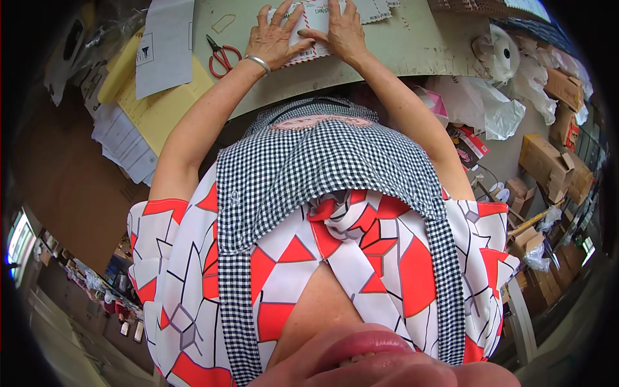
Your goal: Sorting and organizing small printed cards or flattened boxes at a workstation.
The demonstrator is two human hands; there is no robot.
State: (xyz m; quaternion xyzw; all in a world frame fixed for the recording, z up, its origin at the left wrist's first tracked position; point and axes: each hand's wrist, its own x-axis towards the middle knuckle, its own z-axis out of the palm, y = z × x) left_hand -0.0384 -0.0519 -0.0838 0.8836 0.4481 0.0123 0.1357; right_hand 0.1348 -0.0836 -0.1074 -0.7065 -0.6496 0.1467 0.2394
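Note:
White printed paper pieces point(309, 24) with red-and-white striped edges lie on the pale green table at the top of the head view. My left hand point(274, 40), with a silver bangle at its wrist, rests on their left side, fingers stretched out. On the right side lies my right hand point(340, 33), fingers also extended and pointing away from me. Both thumbs reach inward, with a small gap between their tips. Neither hand is wrapped around anything. Some fingertips are cut off by the upper edge. More such printed pieces point(373, 9) lie just beyond my right hand.
Red-handled scissors point(222, 58) and a thin yellowish loop point(224, 24) lie left of my left hand. A white sheet point(166, 48) overlaps yellow paper point(164, 116) farther left. A clear plastic roll point(500, 53) stands at the table's right end, near plastic bags point(506, 111) and cardboard boxes point(548, 164).

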